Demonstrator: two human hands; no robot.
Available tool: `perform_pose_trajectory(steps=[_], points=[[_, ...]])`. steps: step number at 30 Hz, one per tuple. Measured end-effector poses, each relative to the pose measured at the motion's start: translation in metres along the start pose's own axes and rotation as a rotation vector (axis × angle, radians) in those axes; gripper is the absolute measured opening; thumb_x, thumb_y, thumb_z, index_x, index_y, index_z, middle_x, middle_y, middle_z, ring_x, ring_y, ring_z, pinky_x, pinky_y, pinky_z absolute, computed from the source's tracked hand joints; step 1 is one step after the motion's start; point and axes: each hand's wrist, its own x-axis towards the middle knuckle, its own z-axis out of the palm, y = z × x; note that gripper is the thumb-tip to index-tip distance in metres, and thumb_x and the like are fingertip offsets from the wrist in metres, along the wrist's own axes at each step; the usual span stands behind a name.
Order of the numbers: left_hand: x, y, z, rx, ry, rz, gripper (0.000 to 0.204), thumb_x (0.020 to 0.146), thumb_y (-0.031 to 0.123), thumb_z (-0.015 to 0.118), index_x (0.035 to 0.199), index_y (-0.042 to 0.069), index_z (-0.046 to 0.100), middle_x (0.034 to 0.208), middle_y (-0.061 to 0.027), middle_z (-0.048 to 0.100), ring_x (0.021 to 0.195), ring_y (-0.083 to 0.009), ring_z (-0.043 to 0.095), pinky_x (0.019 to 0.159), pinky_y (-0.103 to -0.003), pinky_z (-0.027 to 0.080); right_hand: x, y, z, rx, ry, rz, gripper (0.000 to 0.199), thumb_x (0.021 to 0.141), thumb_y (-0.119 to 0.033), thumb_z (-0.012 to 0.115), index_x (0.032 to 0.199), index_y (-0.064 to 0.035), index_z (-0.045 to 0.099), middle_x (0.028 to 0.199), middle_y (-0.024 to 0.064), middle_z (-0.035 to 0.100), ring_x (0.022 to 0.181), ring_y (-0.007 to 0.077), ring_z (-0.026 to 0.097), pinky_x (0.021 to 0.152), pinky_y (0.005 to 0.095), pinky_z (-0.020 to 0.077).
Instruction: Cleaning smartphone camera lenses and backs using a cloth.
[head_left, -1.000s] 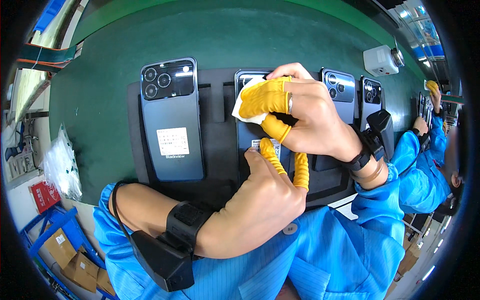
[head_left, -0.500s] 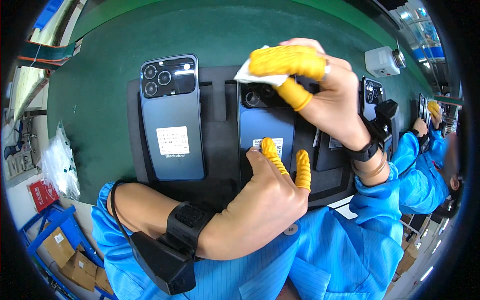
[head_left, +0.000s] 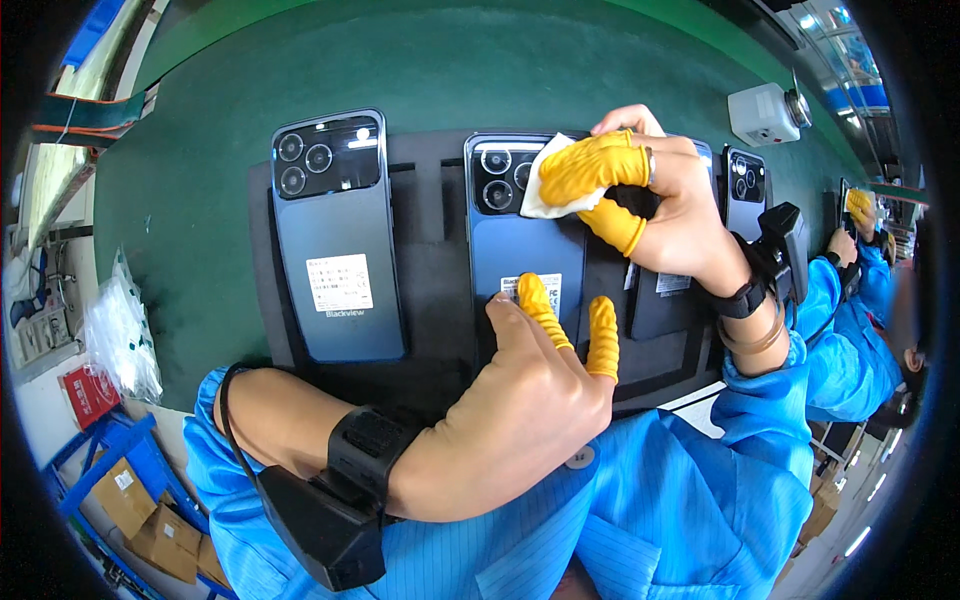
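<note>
Right hand [head_left: 650, 210] pinches a cloth [head_left: 545, 185] on the middle phone's [head_left: 525, 250] lenses near the tray's [head_left: 430, 300] far edge; left hand [head_left: 520, 400], fingers extended, steadies it. Wiping looks underway, the left phone [head_left: 335, 240] untouched.

A green table [head_left: 520, 70] is carrying a black foam tray [head_left: 430, 290] and what is probably a small grey camera unit [head_left: 765, 112].

Four blue phones [head_left: 338, 240] (backs up), one white cloth [head_left: 548, 185], one black tray [head_left: 430, 300], one white camera [head_left: 762, 112]
</note>
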Motion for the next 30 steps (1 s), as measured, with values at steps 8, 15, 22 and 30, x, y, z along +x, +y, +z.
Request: perform_pose_trajectory(steps=[8, 15, 22, 30], points=[[-0.001, -0.001, 0.004, 0.023, 0.023, 0.008, 0.056, 0.065, 0.024, 0.060, 0.115, 0.000, 0.066, 0.055, -0.0160, 0.055, 0.066, -0.0362, 0.063, 0.069, -0.040, 0.053, -0.004, -0.008, -0.015, 0.049, -0.106, 0.080, 0.018, 0.073, -0.002, 0.070, 0.086, -0.0130, 0.075, 0.090, 0.0013, 0.073, 0.080, 0.0168, 0.064, 0.089, 0.0320, 0.0426], [0.000, 0.000, 0.001, 0.018, -0.003, -0.010, 0.055, 0.065, 0.024, 0.060, 0.114, 0.000, 0.067, 0.054, -0.0146, 0.054, 0.066, -0.0353, 0.064, 0.071, -0.040, 0.053, 0.010, -0.006, 0.011, -0.038, 0.081, -0.117, 0.015, 0.080, -0.008, 0.071, 0.094, -0.0121, 0.074, 0.093, 0.0043, 0.073, 0.086, 0.0194, 0.068, 0.097, 0.0373, 0.0434], [0.000, 0.000, 0.001, -0.003, 0.010, -0.016, 0.055, 0.065, 0.025, 0.060, 0.113, 0.001, 0.068, 0.052, -0.0120, 0.052, 0.064, -0.0331, 0.062, 0.068, -0.040, 0.052, -0.004, 0.000, -0.001, -0.028, -0.050, -0.048, 0.017, 0.076, -0.006, 0.071, 0.090, -0.0147, 0.074, 0.089, 0.0001, 0.073, 0.079, 0.0162, 0.066, 0.100, 0.0377, 0.0399], [-0.001, 0.000, 0.001, -0.012, -0.003, -0.002, 0.056, 0.065, 0.025, 0.060, 0.115, 0.000, 0.066, 0.053, -0.0130, 0.053, 0.064, -0.0345, 0.062, 0.069, -0.040, 0.052, 0.000, 0.000, -0.009, -0.009, 0.073, 0.010, 0.017, 0.078, -0.005, 0.070, 0.093, -0.0117, 0.074, 0.092, 0.0029, 0.074, 0.086, 0.0169, 0.068, 0.094, 0.0328, 0.0432]])
